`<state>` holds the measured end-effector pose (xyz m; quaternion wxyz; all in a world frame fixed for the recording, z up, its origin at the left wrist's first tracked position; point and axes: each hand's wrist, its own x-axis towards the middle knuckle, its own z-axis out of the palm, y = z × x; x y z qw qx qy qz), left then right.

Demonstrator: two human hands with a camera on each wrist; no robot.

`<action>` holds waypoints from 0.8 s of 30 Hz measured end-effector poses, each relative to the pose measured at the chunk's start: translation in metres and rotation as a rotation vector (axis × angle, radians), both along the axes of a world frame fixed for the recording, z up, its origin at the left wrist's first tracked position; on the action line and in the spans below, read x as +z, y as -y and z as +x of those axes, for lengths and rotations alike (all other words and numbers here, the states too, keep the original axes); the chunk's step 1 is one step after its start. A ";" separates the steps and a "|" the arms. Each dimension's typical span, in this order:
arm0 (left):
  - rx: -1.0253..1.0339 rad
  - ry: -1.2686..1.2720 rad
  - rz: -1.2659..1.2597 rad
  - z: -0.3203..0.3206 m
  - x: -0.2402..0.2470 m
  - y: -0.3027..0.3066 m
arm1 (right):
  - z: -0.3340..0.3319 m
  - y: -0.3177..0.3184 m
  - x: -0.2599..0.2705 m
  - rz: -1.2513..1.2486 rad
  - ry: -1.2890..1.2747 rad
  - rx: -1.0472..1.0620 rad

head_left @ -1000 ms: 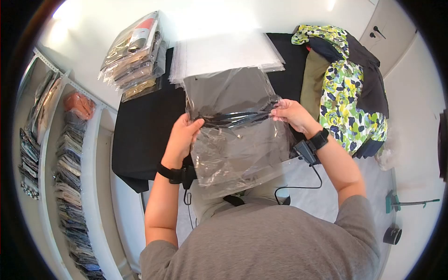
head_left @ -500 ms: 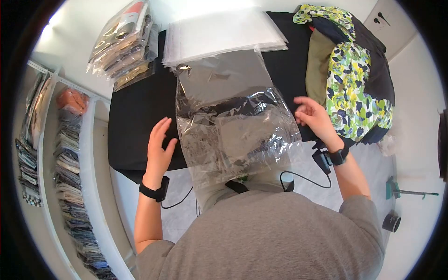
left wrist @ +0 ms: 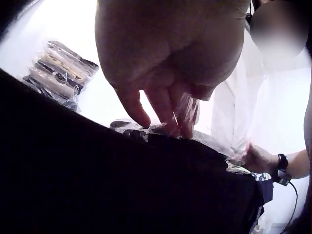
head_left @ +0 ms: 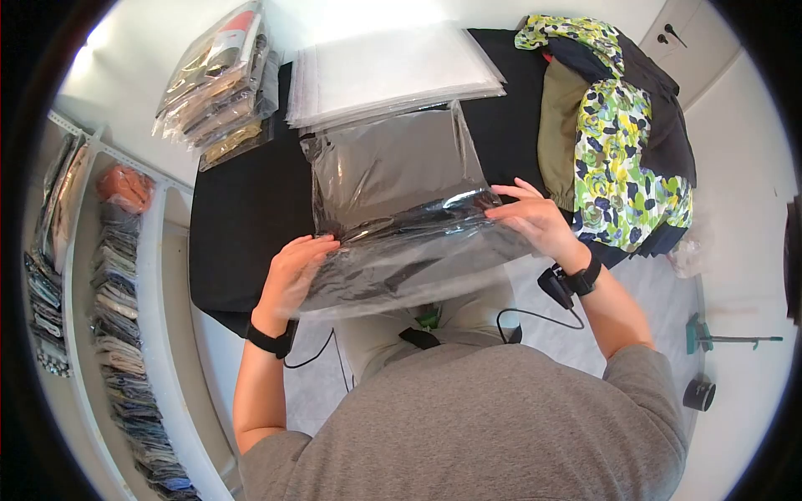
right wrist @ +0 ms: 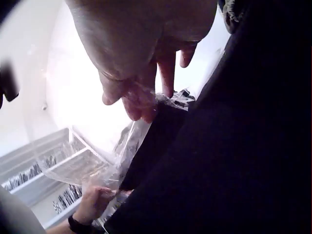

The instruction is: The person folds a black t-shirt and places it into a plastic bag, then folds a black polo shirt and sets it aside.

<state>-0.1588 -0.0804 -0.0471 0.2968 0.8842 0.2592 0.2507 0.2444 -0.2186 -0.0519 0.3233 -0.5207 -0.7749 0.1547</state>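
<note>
A clear plastic bag (head_left: 393, 171) with a dark, flat folded garment inside lies over the front of the table. Its loose near end is raised and blurred, overhanging the table edge toward the person's lap. At the bag's left side, my left hand (head_left: 288, 271) pinches the film; thin plastic shows between its fingers (left wrist: 180, 112) in the left wrist view. Opposite it, my right hand (head_left: 541, 224) pinches the bag's right side between thumb and bent fingers, with the other fingers spread. A shiny dark crease runs across the bag between both hands.
Flat clear bags (head_left: 393, 71) are stacked behind on the black-covered table (head_left: 242, 225). Packed garments (head_left: 221, 92) are piled at the back left, with loose clothes (head_left: 614, 159) on the right. A shelf (head_left: 154, 334) of packed items stands left. Cables (head_left: 543, 326) hang from the wrist cameras.
Both hands first held the bag at its middle, then let go and spread apart. Now they have come back in to its sides, and the near flap has lifted.
</note>
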 end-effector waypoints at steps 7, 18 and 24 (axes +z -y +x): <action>0.054 0.130 -0.102 -0.001 0.000 0.009 | -0.028 0.010 -0.012 0.198 -0.126 -0.296; 0.196 0.318 -0.420 0.011 -0.004 0.011 | -0.026 0.002 -0.018 0.053 -0.531 -0.284; 0.431 0.470 -0.601 0.033 -0.009 0.015 | -0.051 -0.005 -0.025 0.106 -0.748 -0.586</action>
